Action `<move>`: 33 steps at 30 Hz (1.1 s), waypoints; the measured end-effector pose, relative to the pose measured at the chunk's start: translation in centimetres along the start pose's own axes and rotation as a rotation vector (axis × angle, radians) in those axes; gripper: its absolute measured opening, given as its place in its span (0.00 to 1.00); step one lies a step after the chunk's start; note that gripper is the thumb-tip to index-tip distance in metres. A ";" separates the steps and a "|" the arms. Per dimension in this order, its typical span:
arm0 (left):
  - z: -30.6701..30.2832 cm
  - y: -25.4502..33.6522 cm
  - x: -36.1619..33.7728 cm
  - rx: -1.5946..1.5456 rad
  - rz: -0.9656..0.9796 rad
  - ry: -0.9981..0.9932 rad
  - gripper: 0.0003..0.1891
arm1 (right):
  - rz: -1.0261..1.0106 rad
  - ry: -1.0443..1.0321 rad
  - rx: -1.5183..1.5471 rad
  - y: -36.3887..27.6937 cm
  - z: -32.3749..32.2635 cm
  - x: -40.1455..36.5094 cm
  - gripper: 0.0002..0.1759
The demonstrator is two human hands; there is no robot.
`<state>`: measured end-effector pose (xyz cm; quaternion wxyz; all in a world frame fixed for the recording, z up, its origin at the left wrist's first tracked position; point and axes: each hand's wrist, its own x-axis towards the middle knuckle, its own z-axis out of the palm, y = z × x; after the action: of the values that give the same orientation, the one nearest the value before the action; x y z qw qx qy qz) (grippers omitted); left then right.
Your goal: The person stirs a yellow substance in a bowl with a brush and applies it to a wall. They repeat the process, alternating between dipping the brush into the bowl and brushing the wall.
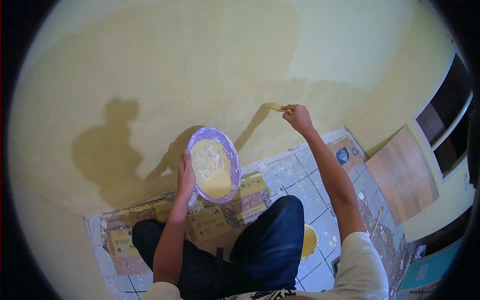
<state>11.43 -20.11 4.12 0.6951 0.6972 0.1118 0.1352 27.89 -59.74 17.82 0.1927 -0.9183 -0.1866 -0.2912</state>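
My left hand (186,175) grips the side of a purple bowl (233,170), thumb over its rim. Yellow paint (218,184) pools at the bowl's lower end, and pale dried smears coat the inside. Raised at the right, my right hand (298,118) is closed round the handle of a paintbrush (275,107). The yellowish bristles point left, right at the pale yellow wall (225,65). A darker, wet-looking area covers much of that wall beside a lighter patch at the upper right.
Flattened cardboard (207,223) lies along the wall's foot, over paint-spotted floor tiles (300,180). A bucket of yellow paint (309,241) stands beside my right knee. At the right, a wooden board (405,172) leans against the wall below a window (442,117).
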 end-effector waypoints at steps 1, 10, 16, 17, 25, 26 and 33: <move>0.0 0.0 -0.1 -0.010 -0.001 -0.008 0.38 | 0.070 -0.040 -0.018 -0.5 -0.9 0.8 0.16; -0.2 -1.5 0.9 0.026 0.001 -0.057 0.40 | -0.097 0.507 -0.083 -8.4 -18.6 13.3 0.18; 0.0 -1.9 1.4 0.073 -0.018 -0.043 0.41 | -0.142 0.453 -0.034 -8.8 -15.9 15.7 0.17; -0.2 -1.6 1.4 0.066 -0.023 -0.065 0.41 | -0.134 0.442 -0.056 -9.1 -15.4 14.7 0.18; 0.0 -0.5 0.7 0.112 -0.022 -0.035 0.40 | -0.085 0.523 0.028 -9.6 -18.8 14.9 0.18; 0.0 -0.7 0.8 0.094 -0.023 -0.033 0.40 | -0.097 0.421 -0.021 -9.0 -17.8 15.1 0.19; -0.3 -0.9 0.7 0.063 -0.007 -0.038 0.39 | 0.082 0.343 0.037 -7.9 -17.8 12.2 0.15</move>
<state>11.98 -19.62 3.22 0.6753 0.7207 0.1052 0.1161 25.36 -58.43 40.56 0.2503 -0.8583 -0.1185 -0.4319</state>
